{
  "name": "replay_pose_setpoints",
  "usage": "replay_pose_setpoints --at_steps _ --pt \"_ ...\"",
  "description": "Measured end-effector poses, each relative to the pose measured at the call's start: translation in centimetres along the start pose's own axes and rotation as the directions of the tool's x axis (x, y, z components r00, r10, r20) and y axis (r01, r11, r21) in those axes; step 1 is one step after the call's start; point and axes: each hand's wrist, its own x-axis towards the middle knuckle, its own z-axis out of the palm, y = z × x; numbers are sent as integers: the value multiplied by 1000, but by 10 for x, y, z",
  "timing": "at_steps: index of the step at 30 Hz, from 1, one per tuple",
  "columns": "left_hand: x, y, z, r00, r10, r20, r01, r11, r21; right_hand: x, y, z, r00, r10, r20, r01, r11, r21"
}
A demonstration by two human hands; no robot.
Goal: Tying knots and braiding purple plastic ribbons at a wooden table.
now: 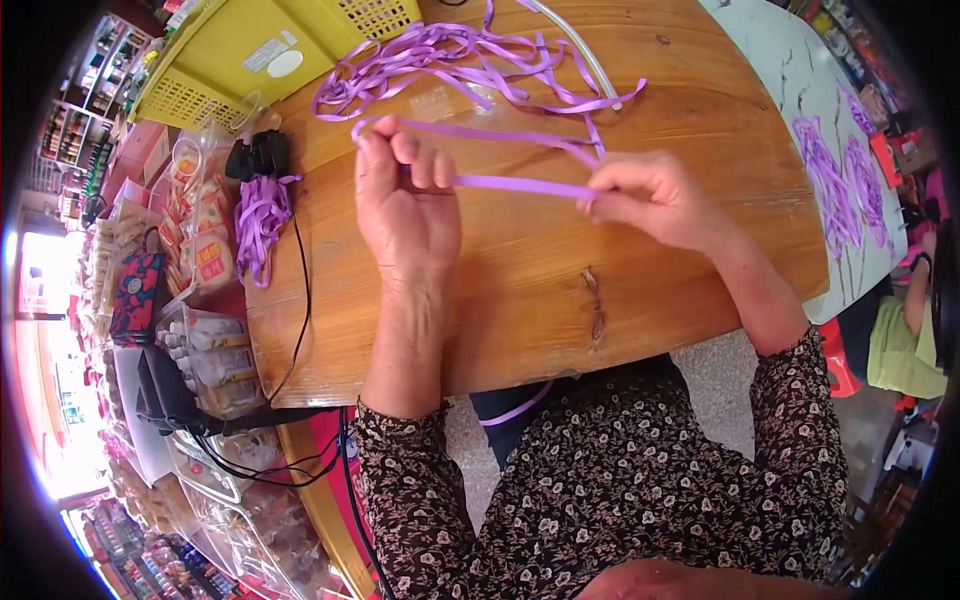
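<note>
Hands apart above a wooden table (520, 320), a person's left hand (408, 215), fingers curled, and pinching right hand (650, 198) hold purple ribbon (520, 185) mid-frame, apparently keeping it taut; loose ribbon (345, 92) lies upper centre.

yellow basket (325, 45): wooden surface (520, 310), far left | black cable (308, 300): left side | bottles (222, 362), patterned pouch (138, 305): beyond left edge

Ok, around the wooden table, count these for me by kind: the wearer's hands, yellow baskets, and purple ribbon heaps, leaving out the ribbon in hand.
Hands: 2 (left hand, right hand)
Yellow basket: 1
Purple ribbon heaps: 2 (loose tangle, left-edge bundle)
Total: 5
</note>
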Motion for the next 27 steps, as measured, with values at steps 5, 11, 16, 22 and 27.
replay_pose_setpoints --at_steps 5,11,16,22,27 --pt "14 8 -13 946 318 -69 -267 880 393 -1 7 -38 946 -138 -292 77 974 -211" --pt "33 21 -52 806 578 -131 -183 453 873 1 9 -43 922 -284 -262 109 842 -529" --pt "14 2 1 511 690 512 -289 -423 859 -2 10 -27 951 -261 -169 137 840 -525" --pt "-26 -54 21 926 -166 338 -151 660 736 1 -5 -3 905 -420 -68 327 788 -522" --pt "-36 -58 17 915 -397 72 236 671 703 -2 -15 -7 853 -490 -182 246 683 -687"
